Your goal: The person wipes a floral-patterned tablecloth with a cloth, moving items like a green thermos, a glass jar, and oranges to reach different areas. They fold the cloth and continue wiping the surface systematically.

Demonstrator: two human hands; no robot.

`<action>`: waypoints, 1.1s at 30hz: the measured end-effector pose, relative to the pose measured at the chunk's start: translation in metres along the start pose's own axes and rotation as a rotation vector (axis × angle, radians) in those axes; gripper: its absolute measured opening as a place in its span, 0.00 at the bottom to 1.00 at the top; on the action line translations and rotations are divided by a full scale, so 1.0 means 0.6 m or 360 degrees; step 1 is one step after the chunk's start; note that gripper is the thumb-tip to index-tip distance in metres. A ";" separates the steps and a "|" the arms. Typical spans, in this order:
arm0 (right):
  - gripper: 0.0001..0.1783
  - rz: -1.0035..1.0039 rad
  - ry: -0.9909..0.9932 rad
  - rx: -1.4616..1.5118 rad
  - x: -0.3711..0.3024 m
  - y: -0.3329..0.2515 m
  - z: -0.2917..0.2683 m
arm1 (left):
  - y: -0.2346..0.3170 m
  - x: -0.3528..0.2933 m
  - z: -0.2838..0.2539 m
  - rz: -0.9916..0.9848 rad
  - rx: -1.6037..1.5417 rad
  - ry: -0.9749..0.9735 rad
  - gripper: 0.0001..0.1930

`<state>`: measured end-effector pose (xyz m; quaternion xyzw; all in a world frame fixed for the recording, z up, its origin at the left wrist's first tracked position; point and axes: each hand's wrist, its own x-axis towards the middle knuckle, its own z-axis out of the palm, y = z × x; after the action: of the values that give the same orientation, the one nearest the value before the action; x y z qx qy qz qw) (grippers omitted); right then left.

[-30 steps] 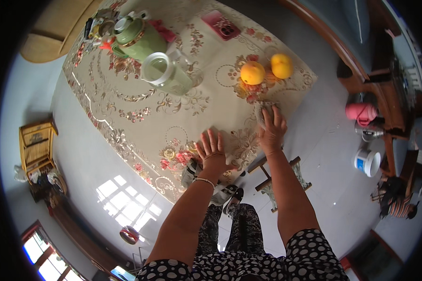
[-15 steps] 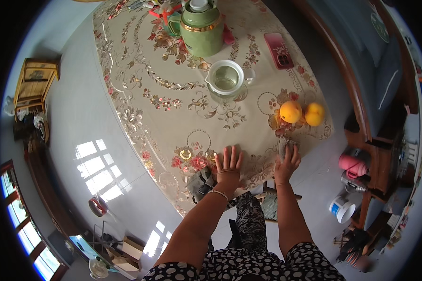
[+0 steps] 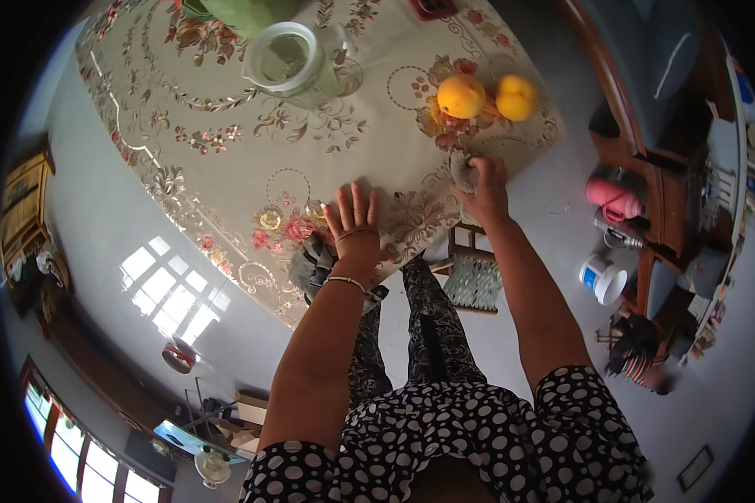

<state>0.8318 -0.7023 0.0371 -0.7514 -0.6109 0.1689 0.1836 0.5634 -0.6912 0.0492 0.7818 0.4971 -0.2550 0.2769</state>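
Two orange fruits [image 3: 461, 97] lie near one grey cloth [image 3: 460, 171] gripped by the right hand [image 3: 486, 193], the left hand [image 3: 357, 235] with fingers spread.

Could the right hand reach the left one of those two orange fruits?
Probably yes: the left fruit lies just beyond the right hand, with no other object standing between, though the grey cloth it holds might hinder grasping.
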 end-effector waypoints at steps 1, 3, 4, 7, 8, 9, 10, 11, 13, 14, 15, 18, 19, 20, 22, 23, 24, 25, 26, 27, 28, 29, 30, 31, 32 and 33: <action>0.34 -0.0027 -0.0003 0.0000 0.002 0.000 -0.001 | 0.000 -0.001 0.001 -0.0007 0.0022 -0.0001 0.76; 0.34 -0.0063 0.0009 0.0008 0.003 -0.001 -0.004 | 0.003 0.000 -0.001 0.0003 0.0024 -0.0020 0.76; 0.34 -0.0075 0.0020 0.0017 0.004 -0.001 -0.005 | 0.004 0.000 -0.002 0.0001 0.0021 -0.0030 0.76; 0.34 -0.0134 0.0033 0.0022 0.002 -0.001 -0.007 | 0.004 -0.003 -0.003 -0.0011 0.0040 -0.0061 0.77; 0.34 -0.0154 0.0037 0.0015 0.003 0.001 -0.007 | 0.005 -0.003 -0.004 -0.0020 0.0058 -0.0068 0.77; 0.34 -0.0176 0.0039 0.0007 0.001 0.002 -0.007 | 0.007 -0.004 -0.004 -0.0029 0.0075 -0.0075 0.77; 0.34 -0.0181 0.0049 0.0004 0.001 0.002 -0.005 | 0.006 -0.003 -0.004 -0.0046 0.0090 -0.0081 0.77; 0.34 -0.0187 0.0059 0.0000 0.000 0.004 -0.004 | 0.006 -0.002 -0.002 -0.0043 0.0084 -0.0074 0.78; 0.34 -0.0189 0.0064 0.0005 0.000 0.006 -0.003 | 0.006 0.000 0.001 -0.0039 0.0073 -0.0059 0.78; 0.34 -0.0186 0.0061 0.0014 0.001 0.006 -0.003 | 0.006 0.001 0.002 -0.0043 0.0080 -0.0056 0.78; 0.34 -0.0184 0.0059 0.0021 0.002 0.006 -0.003 | 0.005 0.002 0.003 -0.0046 0.0088 -0.0051 0.78; 0.34 -0.0180 0.0062 0.0025 0.005 0.008 -0.003 | 0.006 0.004 -0.002 -0.0044 0.0085 -0.0079 0.78; 0.34 -0.0190 0.0052 0.0008 0.006 0.006 -0.003 | 0.004 0.004 -0.005 -0.0046 0.0080 -0.0092 0.78; 0.35 -0.0202 0.0045 -0.0010 0.007 0.005 -0.004 | 0.004 0.003 -0.006 -0.0042 0.0082 -0.0097 0.78; 0.35 -0.0200 0.0021 -0.0027 0.008 0.005 -0.006 | 0.006 -0.001 -0.005 -0.0039 0.0090 -0.0109 0.77; 0.34 -0.0186 0.0004 -0.0026 0.008 0.007 -0.004 | 0.004 -0.001 -0.005 -0.0028 0.0085 -0.0091 0.77; 0.34 -0.0172 -0.0014 -0.0025 0.007 0.008 -0.002 | 0.002 -0.002 -0.003 -0.0018 0.0079 -0.0073 0.76; 0.33 -0.0145 -0.0025 -0.0031 0.008 0.006 -0.003 | 0.000 -0.001 0.000 -0.0002 0.0068 -0.0044 0.76; 0.33 -0.0119 -0.0036 -0.0036 0.008 0.004 -0.004 | 0.000 -0.002 0.002 0.0004 0.0058 -0.0021 0.75; 0.32 -0.0092 -0.0049 -0.0041 0.008 0.002 -0.004 | 0.000 -0.004 0.005 0.0006 0.0061 -0.0023 0.75; 0.32 -0.0114 -0.0049 -0.0051 0.009 0.004 -0.004 | 0.000 -0.005 0.004 0.0012 0.0065 -0.0023 0.75; 0.33 -0.0109 -0.0061 -0.0051 0.009 0.007 -0.003 | 0.000 -0.006 0.003 0.0016 0.0067 -0.0022 0.75; 0.33 -0.0103 -0.0076 -0.0049 0.010 0.009 -0.002 | -0.002 -0.007 0.005 0.0029 0.0041 0.0007 0.76; 0.33 -0.0098 -0.0087 -0.0054 0.015 0.010 -0.003 | -0.005 -0.006 0.004 0.0056 0.0010 0.0038 0.76; 0.35 -0.0061 -0.0155 -0.0077 0.021 0.009 -0.006 | -0.007 -0.008 0.004 0.0081 -0.0023 0.0065 0.76; 0.35 -0.0040 -0.0202 -0.0091 0.022 0.011 -0.008 | -0.009 -0.011 0.008 0.0106 -0.0055 0.0091 0.76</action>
<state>0.8425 -0.6908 0.0379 -0.7364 -0.6353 0.1963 0.1251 0.5555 -0.6967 0.0491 0.7998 0.4830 -0.2147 0.2845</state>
